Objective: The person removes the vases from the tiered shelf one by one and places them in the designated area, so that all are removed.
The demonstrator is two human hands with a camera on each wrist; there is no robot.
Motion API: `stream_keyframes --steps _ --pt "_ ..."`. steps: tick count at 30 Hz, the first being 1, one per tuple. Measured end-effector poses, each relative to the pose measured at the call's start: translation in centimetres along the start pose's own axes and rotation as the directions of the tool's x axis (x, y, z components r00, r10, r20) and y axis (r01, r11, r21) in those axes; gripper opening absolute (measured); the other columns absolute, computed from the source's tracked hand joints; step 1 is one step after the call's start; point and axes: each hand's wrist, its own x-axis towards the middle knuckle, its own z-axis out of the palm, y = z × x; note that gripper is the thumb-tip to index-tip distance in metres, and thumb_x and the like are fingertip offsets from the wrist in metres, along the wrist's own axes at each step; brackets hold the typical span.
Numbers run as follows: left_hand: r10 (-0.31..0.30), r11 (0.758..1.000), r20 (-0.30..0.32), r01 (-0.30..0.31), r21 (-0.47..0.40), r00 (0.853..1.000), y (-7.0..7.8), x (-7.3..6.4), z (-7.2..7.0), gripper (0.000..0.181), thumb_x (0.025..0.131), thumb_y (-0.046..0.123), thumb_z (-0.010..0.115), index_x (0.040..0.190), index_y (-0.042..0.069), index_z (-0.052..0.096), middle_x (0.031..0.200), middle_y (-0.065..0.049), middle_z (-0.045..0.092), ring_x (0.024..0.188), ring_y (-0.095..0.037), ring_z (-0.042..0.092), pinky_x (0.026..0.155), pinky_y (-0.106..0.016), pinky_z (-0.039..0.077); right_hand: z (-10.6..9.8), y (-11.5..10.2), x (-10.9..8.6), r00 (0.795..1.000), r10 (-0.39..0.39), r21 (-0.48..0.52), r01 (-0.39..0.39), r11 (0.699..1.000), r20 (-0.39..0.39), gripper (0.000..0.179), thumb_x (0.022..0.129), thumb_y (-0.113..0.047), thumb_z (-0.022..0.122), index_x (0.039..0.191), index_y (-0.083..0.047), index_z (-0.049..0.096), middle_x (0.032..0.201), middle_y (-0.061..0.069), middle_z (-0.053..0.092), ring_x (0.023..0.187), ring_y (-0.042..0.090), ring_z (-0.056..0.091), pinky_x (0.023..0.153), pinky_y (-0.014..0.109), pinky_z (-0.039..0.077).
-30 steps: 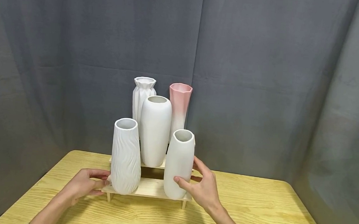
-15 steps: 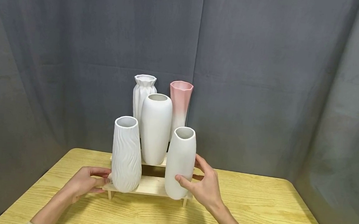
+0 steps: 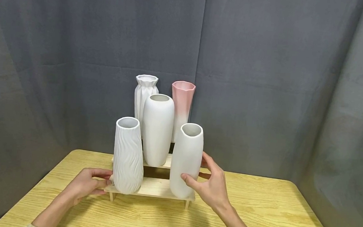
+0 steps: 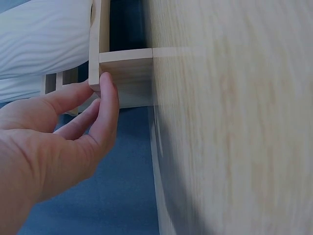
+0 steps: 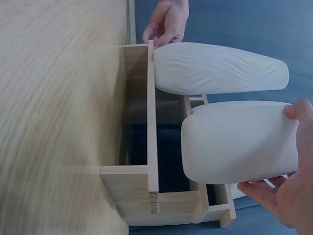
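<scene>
My right hand [image 3: 212,186] grips a smooth white vase [image 3: 187,159] from its right side, thumb in front and fingers behind. In the right wrist view a gap shows between the base of this vase [image 5: 234,142] and the front board, so it is lifted off the wooden tiered stand [image 3: 155,187]. My left hand [image 3: 85,184] pinches the left end of the stand's lowest board, as the left wrist view shows its fingers [image 4: 108,105] at the board's corner. Just beside it, a wavy-ribbed white vase [image 3: 128,159] stands on that board.
A taller smooth white vase [image 3: 157,133] stands on the middle tier. Behind it are a pleated white vase [image 3: 146,90] and a pink-and-white vase [image 3: 182,99]. The stand rests on a wood-grain table [image 3: 266,211], with grey curtains [image 3: 259,80] behind and at the sides.
The smooth white vase in my right hand has risen and shifted slightly right. My left hand keeps its hold on the stand; the other vases stay in place.
</scene>
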Motion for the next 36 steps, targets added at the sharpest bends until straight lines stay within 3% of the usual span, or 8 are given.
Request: stream_keyframes --steps 15,36 --pt "0.005 1.000 0.003 -0.005 -0.010 1.000 -0.2 -0.1 0.0 0.044 0.091 0.002 0.073 0.131 -0.013 0.060 0.123 -0.020 0.063 0.102 -0.026 0.065 0.078 -0.041 0.060 -2.1 -0.3 1.0 0.993 -0.094 0.005 0.095 0.995 -0.064 0.073 0.077 -0.012 0.090 0.142 -0.016 0.058 0.119 0.003 0.067 0.101 0.021 0.065 0.074 0.039 0.061" --pt "-0.011 1.000 0.022 0.011 0.000 1.000 0.1 -0.2 -0.3 0.045 0.093 0.003 0.071 0.134 -0.012 0.058 0.128 -0.024 0.060 0.105 -0.027 0.065 0.078 -0.040 0.060 -4.3 0.7 1.8 0.985 -0.048 -0.082 0.034 0.996 -0.167 0.072 0.076 -0.007 0.090 0.140 -0.009 0.059 0.119 0.009 0.067 0.103 0.020 0.065 0.072 0.037 0.061"
